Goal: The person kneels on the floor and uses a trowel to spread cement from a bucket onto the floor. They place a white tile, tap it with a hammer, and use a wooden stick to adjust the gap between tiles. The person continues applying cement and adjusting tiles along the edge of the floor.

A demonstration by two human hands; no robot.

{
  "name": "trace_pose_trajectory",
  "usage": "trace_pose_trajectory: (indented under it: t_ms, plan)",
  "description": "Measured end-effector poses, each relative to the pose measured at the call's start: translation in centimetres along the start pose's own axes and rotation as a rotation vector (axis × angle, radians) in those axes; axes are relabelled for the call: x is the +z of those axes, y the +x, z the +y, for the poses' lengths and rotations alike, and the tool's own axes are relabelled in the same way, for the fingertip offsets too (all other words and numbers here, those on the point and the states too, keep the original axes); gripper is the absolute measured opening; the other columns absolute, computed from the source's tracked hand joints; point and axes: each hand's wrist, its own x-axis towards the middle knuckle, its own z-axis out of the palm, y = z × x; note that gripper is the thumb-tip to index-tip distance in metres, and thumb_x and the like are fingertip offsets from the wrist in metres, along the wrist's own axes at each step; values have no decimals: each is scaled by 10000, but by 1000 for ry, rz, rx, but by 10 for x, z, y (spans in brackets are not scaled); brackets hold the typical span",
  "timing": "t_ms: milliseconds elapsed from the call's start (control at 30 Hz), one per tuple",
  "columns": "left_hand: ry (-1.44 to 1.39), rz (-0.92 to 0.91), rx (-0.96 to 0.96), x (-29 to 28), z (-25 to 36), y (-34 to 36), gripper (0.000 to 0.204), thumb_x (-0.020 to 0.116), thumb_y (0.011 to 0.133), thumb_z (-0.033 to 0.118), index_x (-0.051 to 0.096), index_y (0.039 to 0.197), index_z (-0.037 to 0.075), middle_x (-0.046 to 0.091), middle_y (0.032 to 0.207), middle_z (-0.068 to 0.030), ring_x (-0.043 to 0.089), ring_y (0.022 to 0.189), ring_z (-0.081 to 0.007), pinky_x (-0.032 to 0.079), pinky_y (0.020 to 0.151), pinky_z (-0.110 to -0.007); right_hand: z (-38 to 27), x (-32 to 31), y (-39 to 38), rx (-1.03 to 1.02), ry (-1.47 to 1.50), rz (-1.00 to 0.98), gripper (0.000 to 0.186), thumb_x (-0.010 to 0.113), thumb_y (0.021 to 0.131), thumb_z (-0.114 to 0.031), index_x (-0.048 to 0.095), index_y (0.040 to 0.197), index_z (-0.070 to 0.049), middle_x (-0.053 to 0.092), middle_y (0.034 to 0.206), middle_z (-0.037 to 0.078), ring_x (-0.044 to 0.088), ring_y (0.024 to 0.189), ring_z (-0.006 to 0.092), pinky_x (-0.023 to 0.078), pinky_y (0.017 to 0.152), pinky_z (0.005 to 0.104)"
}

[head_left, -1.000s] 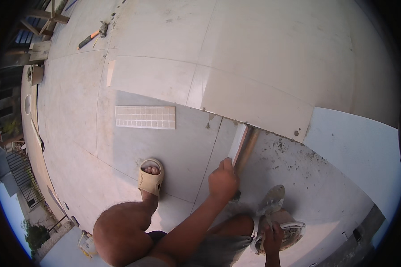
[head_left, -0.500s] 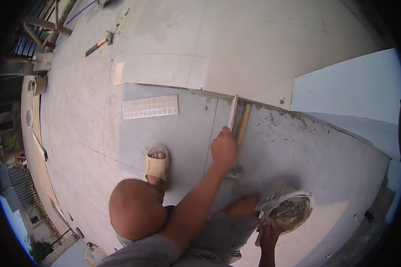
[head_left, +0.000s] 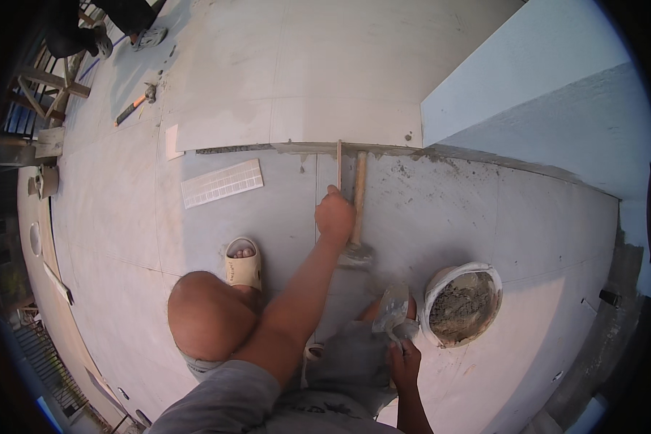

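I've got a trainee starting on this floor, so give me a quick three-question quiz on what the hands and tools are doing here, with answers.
1. True or false: the right hand holds a trowel.
2. Which tool is just to the right of the left hand?
A) A saw
B) A wooden-handled mallet
C) A broom
3. Fill in the colour: the bucket beside the person contains a ____ mix.

Key: 1. True. 2. B. 3. Grey.
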Motion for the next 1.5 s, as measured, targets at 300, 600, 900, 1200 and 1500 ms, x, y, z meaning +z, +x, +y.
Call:
trace_pose_trajectory:
  t_ms: [300, 600, 900, 1200, 1500]
  plan:
    - [-20, -73, -2, -15, 6, -2, 247, 539, 810, 130, 525, 985, -44, 668, 841, -295, 673, 805, -456, 545, 754, -498, -15, 4, 10, 5, 27, -34, 225, 591, 933, -189, 591, 788, -18, 557, 631, 16, 536, 552, 78, 447, 505, 246]
    - [15, -51, -11, -10, 6, -1, 246, 549, 838, 141, 531, 982, -57, 662, 826, -303, 671, 803, -459, 541, 746, -510, -7, 6, 11, 67, 95, -20, 186, 632, 919, -178, 625, 841, -10, 589, 586, 14, 558, 527, 62, 447, 488, 255]
    - [67, 8, 11, -6, 5, 0, 171, 562, 811, 75, 526, 950, -18, 672, 783, -250, 683, 762, -419, 557, 697, -478, -13, 7, 11, 46, 87, -17, 203, 621, 924, -183, 618, 825, -6, 593, 594, 35, 569, 525, 87, 451, 496, 260]
    - [26, -68, -86, -4, 3, 5, 301, 536, 829, 170, 557, 1042, -42, 670, 900, -300, 663, 870, -462, 524, 806, -506, -14, 3, 12, -48, 3, -47, 209, 598, 932, -163, 603, 796, -4, 577, 598, 24, 559, 537, 78, 448, 512, 254]
    - [49, -26, -27, -5, 4, 2, 197, 546, 841, 121, 530, 964, -32, 671, 842, -277, 671, 817, -444, 529, 757, -507, 10, 8, 15, -63, -48, -28, 191, 608, 928, -164, 617, 817, -8, 588, 617, 20, 560, 547, 71, 443, 515, 247]
